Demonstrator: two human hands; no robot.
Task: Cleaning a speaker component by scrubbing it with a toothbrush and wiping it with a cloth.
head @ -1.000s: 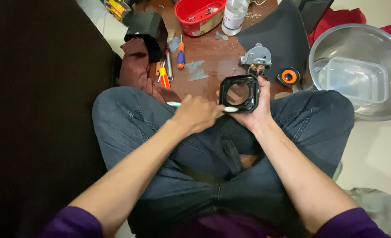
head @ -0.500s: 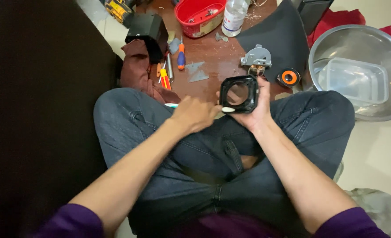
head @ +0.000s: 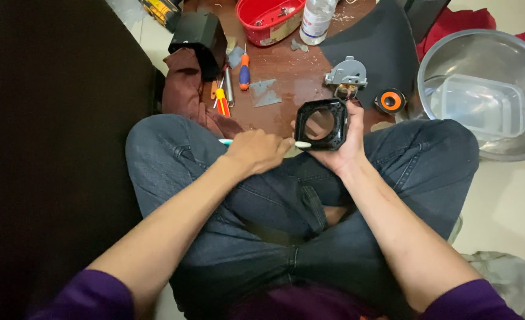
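Black and glossy, a squarish plastic housing with a large round opening sits just above the centre of the frame, held in the right hand. That hand cups it from below and from the right edge, its fingers wrapped round the far side, so only the thumb and the heel of the palm show clearly. The right forearm runs down toward the lower right of the frame, ending in a purple sleeve.

The left hand lies just left of the housing, knuckles up, fingers curled shut on a slim white brush-like tool with a teal end. The tool's white tip touches the housing's lower left corner, and the teal end pokes out past the hand to the left. Most of its shaft is hidden inside the fist, so what kind of tool it is stays unclear. The left forearm slants down to the lower left.

Both hands hover over crossed legs in dark blue jeans. Beyond the housing, on the brown floor mat, lie a grey metal bracket part and a small orange and black round speaker cone. A red plastic tub is cut off by the top edge.
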